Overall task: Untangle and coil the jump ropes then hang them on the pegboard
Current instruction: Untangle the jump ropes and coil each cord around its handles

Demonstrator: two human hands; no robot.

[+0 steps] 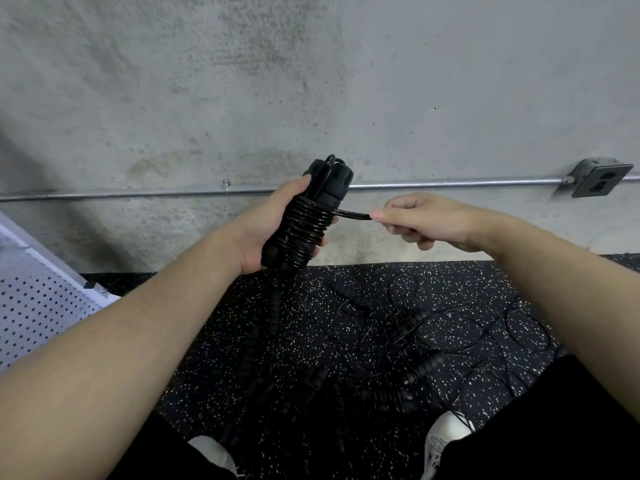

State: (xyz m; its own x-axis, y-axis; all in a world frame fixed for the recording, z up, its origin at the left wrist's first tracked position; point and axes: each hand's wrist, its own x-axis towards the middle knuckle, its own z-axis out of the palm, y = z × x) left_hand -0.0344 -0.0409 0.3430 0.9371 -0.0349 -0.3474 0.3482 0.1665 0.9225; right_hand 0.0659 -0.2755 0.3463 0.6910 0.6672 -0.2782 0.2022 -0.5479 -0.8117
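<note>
Black jump rope (304, 220), cord coiled round handles

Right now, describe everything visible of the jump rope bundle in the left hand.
The jump rope bundle is two black handles side by side, held roughly upright and tilted right, with thin glossy black cord wound tightly around their middle in many turns. The left hand grips it from the left. A short cord end runs right from the coils to the right hand, which pinches it. It is held in front of the concrete wall.
</note>
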